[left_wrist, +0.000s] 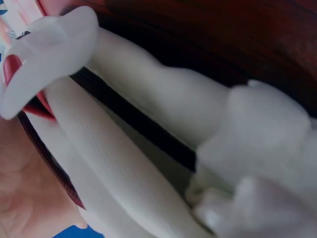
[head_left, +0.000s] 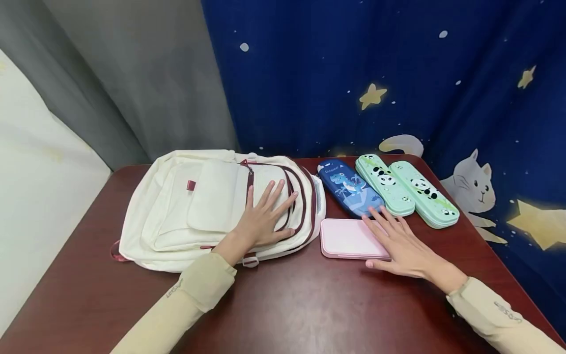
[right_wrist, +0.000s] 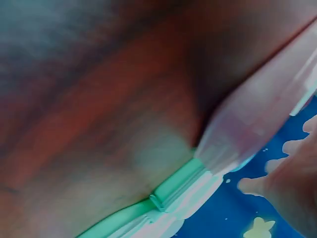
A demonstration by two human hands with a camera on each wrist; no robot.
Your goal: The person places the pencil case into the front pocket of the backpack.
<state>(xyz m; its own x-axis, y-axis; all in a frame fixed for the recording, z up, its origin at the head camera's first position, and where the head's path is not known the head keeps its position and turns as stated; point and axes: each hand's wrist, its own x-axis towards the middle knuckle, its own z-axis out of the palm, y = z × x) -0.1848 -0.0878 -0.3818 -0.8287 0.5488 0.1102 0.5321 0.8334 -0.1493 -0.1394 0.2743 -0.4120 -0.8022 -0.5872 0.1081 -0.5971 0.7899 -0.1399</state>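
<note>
1. The left hand [head_left: 264, 219], fingers spread, gripped nothing atop the cream backpack [head_left: 212, 196].
2. The right hand [head_left: 400, 250], likewise holding nothing, spanned the pink pencil case [head_left: 347, 238].
3. Dinosaur pencil case [head_left: 349, 188] and panda pencil cases [head_left: 384, 184] lay beyond; all four sat outside the backpack, work seemingly unbegun.

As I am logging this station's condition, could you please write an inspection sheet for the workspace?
Surface: glossy, dark reddish-brown table.
Job's things: cream-white fabric backpack with dark-red zips, lying flat; pale-pink, rounded rectangular case beside it.
Clutter: dark-blue oblong dinosaur case and two mint-green oblong panda cases, side by side on the table's right half.
Hands: left hand, fingers spread, over the backpack's front; right hand, fingers extended, over the pink case's right end; its contact is unclear.
Cables: nothing seen.
Surroundings: plain grey curtain; dark-blue fabric curtain with stars and a cat.
</note>
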